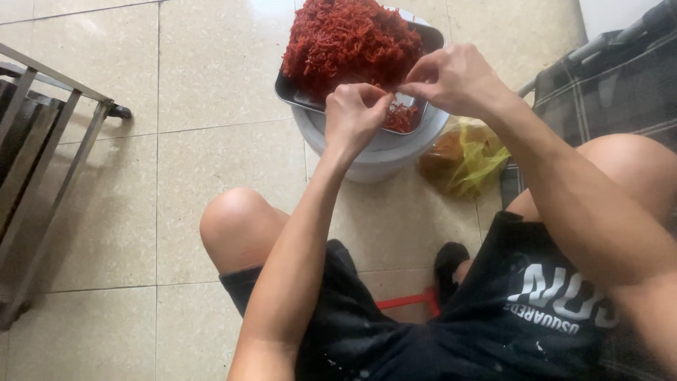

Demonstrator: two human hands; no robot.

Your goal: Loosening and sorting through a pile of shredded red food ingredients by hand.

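Looking down from my head camera, I see my left hand (355, 113) and right hand (451, 76) meeting over a metal tray (296, 92) heaped with red shredded strands (349, 39). Both hands have fingertips pinched narrow, close together, seemingly on a small bit of the red strands, though I cannot tell exactly what they grip. The tray rests on a pale round bucket (381, 159) on the tiled floor (176, 176). A yellow plastic bag (469, 159) lies just beside the bucket.
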